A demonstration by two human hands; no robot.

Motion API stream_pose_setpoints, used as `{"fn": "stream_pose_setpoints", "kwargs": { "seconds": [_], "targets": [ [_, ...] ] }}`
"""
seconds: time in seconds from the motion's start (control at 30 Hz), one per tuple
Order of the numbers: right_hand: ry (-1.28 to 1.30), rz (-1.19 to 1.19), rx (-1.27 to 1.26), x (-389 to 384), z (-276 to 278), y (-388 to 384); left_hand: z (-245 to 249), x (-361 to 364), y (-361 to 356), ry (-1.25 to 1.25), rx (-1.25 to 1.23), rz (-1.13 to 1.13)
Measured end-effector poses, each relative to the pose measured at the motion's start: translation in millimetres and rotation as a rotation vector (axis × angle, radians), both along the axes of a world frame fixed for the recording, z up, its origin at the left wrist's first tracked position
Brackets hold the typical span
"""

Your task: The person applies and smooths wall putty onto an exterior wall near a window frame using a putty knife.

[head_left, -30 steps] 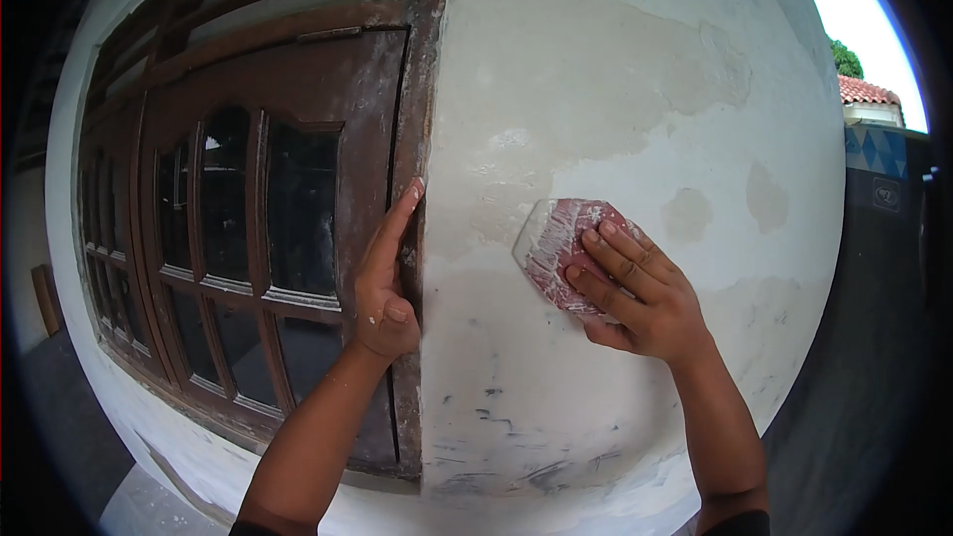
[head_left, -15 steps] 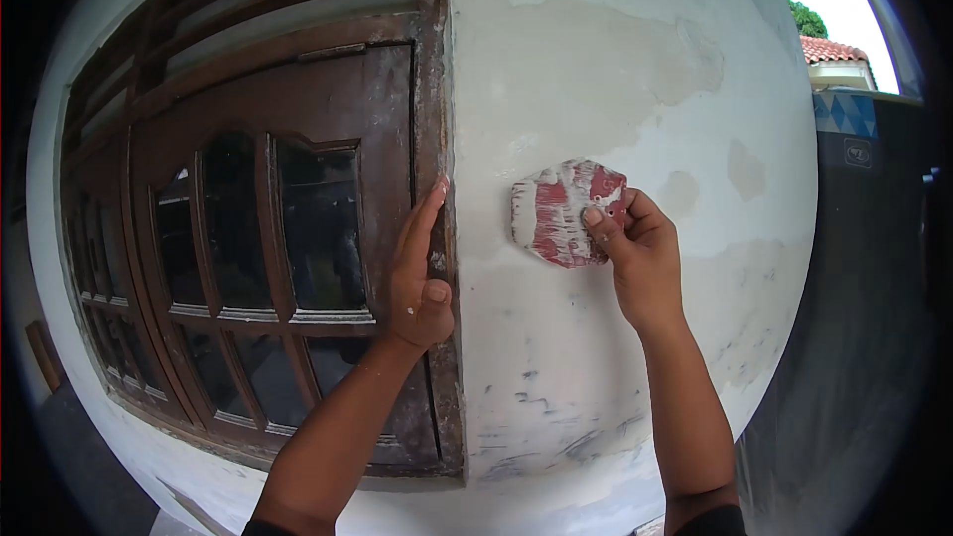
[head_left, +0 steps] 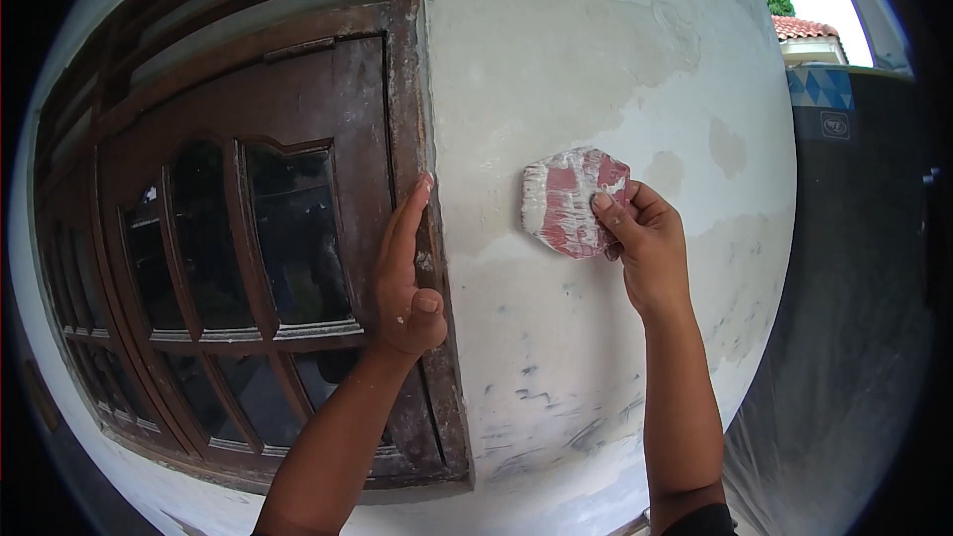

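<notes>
My right hand (head_left: 650,243) grips a red putty scraper (head_left: 576,201) by its right side, thumb on the near face and fingers behind. Whitish filler is smeared in streaks over the scraper, thickest along its left edge, which is close to the wall (head_left: 536,328). My left hand (head_left: 405,278) rests upright against the brown wooden window frame (head_left: 405,89), fingers stretched upward and thumb apart. A little white filler marks its fingertip and wrist. Beige patches and dark scuffs show on the pale wall around the scraper.
The dark window (head_left: 298,208) with glass panes fills the left side. At the right stands a tall dark panel (head_left: 844,268) with a blue patterned strip near its top. A tiled roof (head_left: 806,30) and a tree show beyond.
The view has turned slightly, shifting window and wall to the left. My right hand has carried the scraper a little to the right along the wall. My left hand stays on the frame.
</notes>
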State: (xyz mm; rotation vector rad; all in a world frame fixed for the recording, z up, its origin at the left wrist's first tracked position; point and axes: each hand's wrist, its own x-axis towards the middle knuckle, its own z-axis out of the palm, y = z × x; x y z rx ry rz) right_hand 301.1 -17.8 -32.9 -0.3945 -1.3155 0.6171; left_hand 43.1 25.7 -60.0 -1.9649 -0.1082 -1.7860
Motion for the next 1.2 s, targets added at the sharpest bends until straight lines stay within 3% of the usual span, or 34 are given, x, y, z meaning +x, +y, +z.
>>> {"fn": "stream_pose_setpoints", "kwargs": {
  "seconds": [0.13, 0.3, 0.43, 0.53, 0.67, 0.83, 0.9, 1.03, 1.2],
  "targets": [
    [-0.061, -0.093, 0.132, -30, 5, 2, -1, 1, -4, -0.002, -0.058, -0.022],
    [-0.068, -0.206, 0.014, -8, -11, 10, -3, 1, -3, -0.016, -0.072, 0.005],
    [0.050, -0.028, 0.022, -5, -9, 4, -3, 8, -15, -0.052, -0.159, -0.017],
    [0.007, 0.018, 0.103, -30, 2, -5, -2, 1, -4, -0.009, -0.070, 0.007],
    [-0.074, -0.205, 0.074, -26, -2, 7, -2, 1, -7, -0.019, -0.097, 0.017],
    [0.057, -0.115, 0.003, -8, -15, 7, -4, 8, -15, -0.064, -0.164, -0.001],
    [0.102, 0.026, 0.099, -22, -9, 3, -3, 4, -7, -0.046, -0.116, 0.015],
    [-0.104, -0.170, 0.028, -28, 1, 7, -4, 3, -5, -0.032, -0.077, 0.024],
    [0.041, -0.110, 0.000, 2, -13, 12, -2, 5, -6, -0.017, -0.009, 0.064]
  ]
}}
